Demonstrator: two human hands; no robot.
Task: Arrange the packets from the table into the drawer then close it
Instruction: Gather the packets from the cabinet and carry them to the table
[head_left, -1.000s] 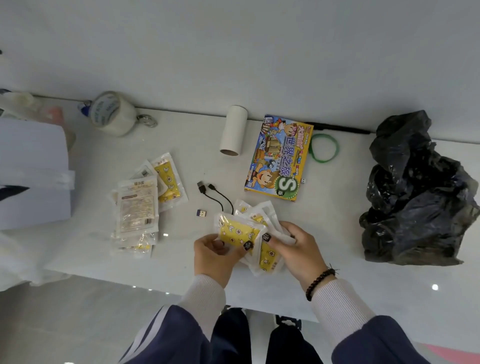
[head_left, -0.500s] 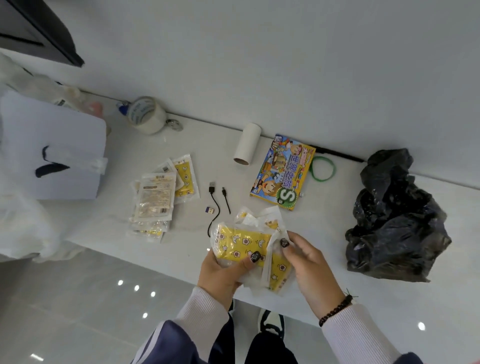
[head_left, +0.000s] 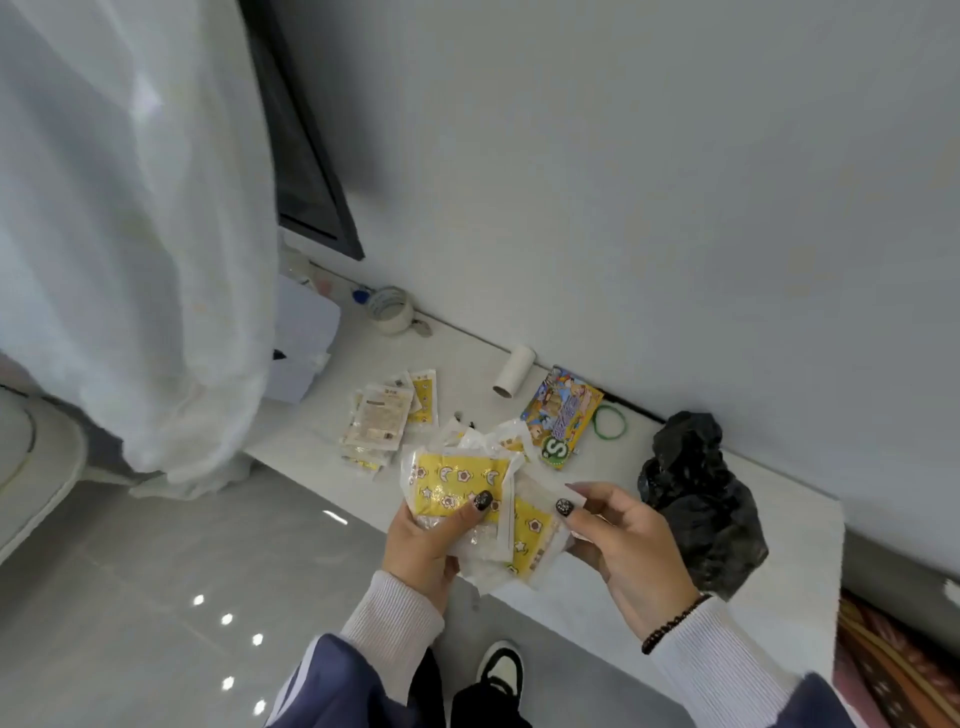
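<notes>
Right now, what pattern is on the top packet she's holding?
Yellow with moons, stars and flowers, on the clear-edged plastic packet; head view.

Plain pale grey wall (head_left: 623, 182) across upper right of the frame, meeting white bench (head_left: 675, 597) along a dark seam. Sheer white curtain (head_left: 130, 234) hanging over upper left, reaching down to the floor. Dark window frame (head_left: 311, 182) showing just right of the curtain, upper centre-left. Glossy grey tiled floor (head_left: 182, 597) at lower left, carrying small bright reflections of ceiling lights. Curved white furniture edge (head_left: 47, 467) at far left. Patterned reddish rug (head_left: 893, 670) at lower right corner.
</notes>
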